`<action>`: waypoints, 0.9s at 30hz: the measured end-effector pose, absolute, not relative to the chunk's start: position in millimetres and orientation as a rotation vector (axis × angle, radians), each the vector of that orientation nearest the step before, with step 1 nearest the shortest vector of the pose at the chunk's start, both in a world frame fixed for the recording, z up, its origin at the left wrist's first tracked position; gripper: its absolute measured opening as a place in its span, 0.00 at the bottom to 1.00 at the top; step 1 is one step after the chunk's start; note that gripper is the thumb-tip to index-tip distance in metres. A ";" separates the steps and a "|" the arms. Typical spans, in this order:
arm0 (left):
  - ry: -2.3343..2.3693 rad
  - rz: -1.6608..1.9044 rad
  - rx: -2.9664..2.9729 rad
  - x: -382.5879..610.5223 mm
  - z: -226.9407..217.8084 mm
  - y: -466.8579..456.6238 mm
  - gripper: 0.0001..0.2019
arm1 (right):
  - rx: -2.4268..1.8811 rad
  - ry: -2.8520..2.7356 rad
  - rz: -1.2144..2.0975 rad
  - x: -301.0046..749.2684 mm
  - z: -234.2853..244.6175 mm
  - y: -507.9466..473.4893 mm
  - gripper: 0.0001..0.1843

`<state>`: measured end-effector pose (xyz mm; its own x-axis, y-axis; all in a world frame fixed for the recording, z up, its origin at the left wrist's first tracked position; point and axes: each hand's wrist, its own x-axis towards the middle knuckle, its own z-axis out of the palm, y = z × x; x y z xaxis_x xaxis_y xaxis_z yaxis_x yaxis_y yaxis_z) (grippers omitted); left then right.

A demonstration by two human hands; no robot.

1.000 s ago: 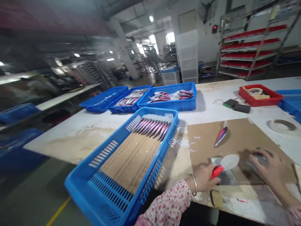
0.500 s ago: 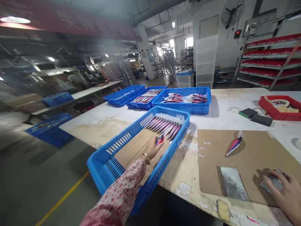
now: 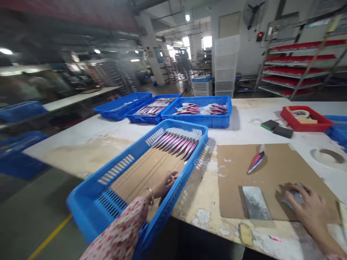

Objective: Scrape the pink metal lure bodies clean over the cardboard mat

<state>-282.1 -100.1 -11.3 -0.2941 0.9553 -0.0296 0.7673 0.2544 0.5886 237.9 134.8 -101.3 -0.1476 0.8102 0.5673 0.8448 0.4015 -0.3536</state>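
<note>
My left hand (image 3: 166, 183) hovers low inside the near blue basket (image 3: 108, 180), over its brown cardboard liner, fingers loosely apart and holding nothing. A row of several red-and-silver fishing lures (image 3: 176, 143) lies at the basket's far end, a hand's length beyond my fingers. My right hand (image 3: 305, 207) rests on the cardboard sheet (image 3: 273, 177), fingers curled over a small grey block (image 3: 294, 196). A single lure (image 3: 256, 162) lies on that sheet, and a grey rectangular pad (image 3: 255, 203) sits to the left of my right hand.
Three blue crates stand at the back of the table: one with loose lures (image 3: 199, 112), one with lures in rows (image 3: 151, 108), one further left (image 3: 121, 105). A red tray (image 3: 306, 120), two dark blocks (image 3: 282, 131), and a tape ring (image 3: 326, 156) lie to the right.
My left hand carried a lure from the cardboard sheet to the row in the basket, let it go, and drew back toward me empty. My right hand stayed on the grey block.
</note>
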 end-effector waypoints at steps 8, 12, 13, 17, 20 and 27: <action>1.932 0.784 1.987 -198.9 59.0 29.0 0.22 | -1.473 -1.991 -0.079 219.9 -88.6 124.8 0.16; 1.851 0.388 2.057 -106.5 30.7 109.4 0.21 | -1.497 -1.950 -0.062 211.6 -84.3 118.4 0.12; 1.860 0.347 2.055 -85.9 19.4 126.5 0.22 | -1.498 -1.944 -0.054 210.0 -83.7 117.2 0.12; 1.975 0.294 2.031 -28.2 -16.6 176.5 0.28 | -1.527 -1.933 -0.026 204.8 -81.6 114.8 0.10; 2.082 0.282 1.969 -17.0 -25.3 193.9 0.20 | -1.548 -1.911 -0.014 201.5 -79.4 114.0 0.09; 1.984 0.487 2.046 -57.5 -7.3 139.4 0.15 | -1.569 -1.906 0.060 197.8 -73.4 112.3 0.10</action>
